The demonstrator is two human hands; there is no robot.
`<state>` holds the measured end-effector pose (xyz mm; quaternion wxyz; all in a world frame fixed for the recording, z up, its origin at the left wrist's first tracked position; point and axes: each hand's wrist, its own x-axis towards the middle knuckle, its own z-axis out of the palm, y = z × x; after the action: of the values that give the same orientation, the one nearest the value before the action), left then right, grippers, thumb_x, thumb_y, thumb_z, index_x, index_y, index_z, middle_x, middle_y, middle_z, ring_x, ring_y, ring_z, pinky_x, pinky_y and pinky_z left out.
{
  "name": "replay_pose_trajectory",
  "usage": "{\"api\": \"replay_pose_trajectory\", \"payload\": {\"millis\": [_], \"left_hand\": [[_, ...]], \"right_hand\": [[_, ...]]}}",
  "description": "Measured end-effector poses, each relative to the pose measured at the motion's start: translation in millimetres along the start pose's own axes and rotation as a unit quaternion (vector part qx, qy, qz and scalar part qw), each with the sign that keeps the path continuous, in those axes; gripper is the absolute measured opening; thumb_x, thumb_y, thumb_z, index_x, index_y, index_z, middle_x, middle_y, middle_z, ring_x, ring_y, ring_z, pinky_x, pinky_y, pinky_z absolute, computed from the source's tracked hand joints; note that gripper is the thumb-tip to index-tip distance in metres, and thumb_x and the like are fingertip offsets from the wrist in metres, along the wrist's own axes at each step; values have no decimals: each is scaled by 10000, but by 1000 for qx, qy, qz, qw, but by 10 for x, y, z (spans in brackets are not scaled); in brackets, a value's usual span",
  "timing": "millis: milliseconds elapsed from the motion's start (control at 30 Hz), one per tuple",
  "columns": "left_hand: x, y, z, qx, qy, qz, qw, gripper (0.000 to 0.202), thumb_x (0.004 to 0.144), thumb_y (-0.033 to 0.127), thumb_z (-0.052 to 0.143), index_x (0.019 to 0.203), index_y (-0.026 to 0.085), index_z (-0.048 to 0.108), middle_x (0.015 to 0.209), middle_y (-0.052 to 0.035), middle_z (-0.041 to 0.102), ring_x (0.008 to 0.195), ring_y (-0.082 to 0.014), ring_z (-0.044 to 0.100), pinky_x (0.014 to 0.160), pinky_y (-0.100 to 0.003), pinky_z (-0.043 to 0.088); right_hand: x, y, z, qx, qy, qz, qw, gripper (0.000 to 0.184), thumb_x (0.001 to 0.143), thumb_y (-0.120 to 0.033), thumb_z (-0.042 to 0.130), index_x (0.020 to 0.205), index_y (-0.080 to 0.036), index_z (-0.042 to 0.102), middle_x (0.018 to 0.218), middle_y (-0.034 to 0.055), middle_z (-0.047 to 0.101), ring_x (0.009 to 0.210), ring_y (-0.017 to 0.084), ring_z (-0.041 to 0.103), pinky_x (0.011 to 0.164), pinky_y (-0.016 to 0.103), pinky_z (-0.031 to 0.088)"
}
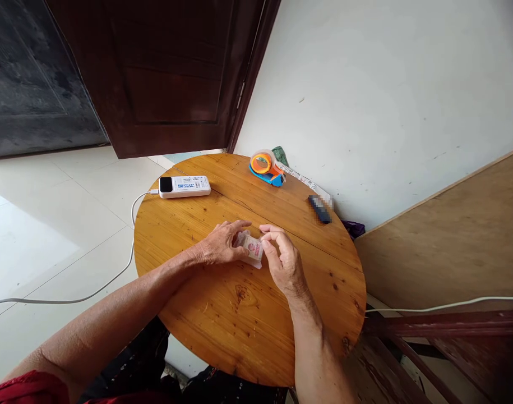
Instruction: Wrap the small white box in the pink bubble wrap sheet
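Plastic-wrapped packet point(254, 245) with red print lay at about the middle of the round wooden table point(248, 336), its printed face up. Left hand point(225, 242): clamped on the packet's left end, thumb along the near edge, fingers curled over the far side. Right hand point(285, 259): at the packet's right edge, thumb and index fingertips close together by the far right corner; could not tell whether they gripped the wrapper or only touched it.

Far left on the table: white power bank point(184, 187), blue print and black panel on top, white cable point(134, 224) plugged into its left end and running down over the tiled floor point(63, 224). Far edge: orange-and-blue tape dispenser point(267, 168) with a tape roll. Far right: dark oblong object point(319, 209), pixelated, identity not readable. Beyond the table stood a dark brown door point(167, 73) and, to its right, a white wall point(374, 95).
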<state>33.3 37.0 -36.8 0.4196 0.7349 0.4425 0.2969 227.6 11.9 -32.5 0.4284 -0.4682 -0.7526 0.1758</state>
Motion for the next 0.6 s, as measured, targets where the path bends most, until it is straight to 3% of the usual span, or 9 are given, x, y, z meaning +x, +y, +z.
{"api": "replay_pose_trajectory", "payload": {"millis": [100,200,333,500,600], "left_hand": [[-37,-46,54,-60,-30,58,996,797,690,189,668,1451,151,436,1066,-87,625,914,-225,592,851,-360,494],[-77,-65,96,-94,-45,99,990,843,685,167,671,1479,203,389,1199,-102,578,979,-215,582,857,-340,499],[-103,-9,75,-126,-81,71,986,866,686,181,694,1489,223,374,1224,-98,584,1025,-226,593,886,-354,499],[-98,62,16,-222,-129,27,966,867,732,280,703,1516,233,337,1252,-93,601,1112,-246,587,911,-354,485],[-90,61,14,-267,-127,20,955,685,773,331,686,1414,229,468,1121,-70,647,946,-202,624,783,-295,494]], "right_hand": [[-5,6,-9,60,47,31,997,165,961,-361,496,900,-229,576,1130,95,668,1078,229,630,951,384,479],[-7,39,-38,121,97,75,985,199,958,-407,509,924,-224,580,1119,83,675,1064,224,638,959,384,476],[10,99,-58,191,162,132,959,207,920,-417,572,935,-213,600,1079,73,698,1008,214,662,904,371,483],[50,170,-54,254,208,215,920,251,831,-447,638,810,-207,571,870,34,693,774,168,664,738,316,502],[65,218,-62,270,212,237,909,265,778,-447,671,756,-204,568,784,15,677,696,147,626,666,286,487]]}}
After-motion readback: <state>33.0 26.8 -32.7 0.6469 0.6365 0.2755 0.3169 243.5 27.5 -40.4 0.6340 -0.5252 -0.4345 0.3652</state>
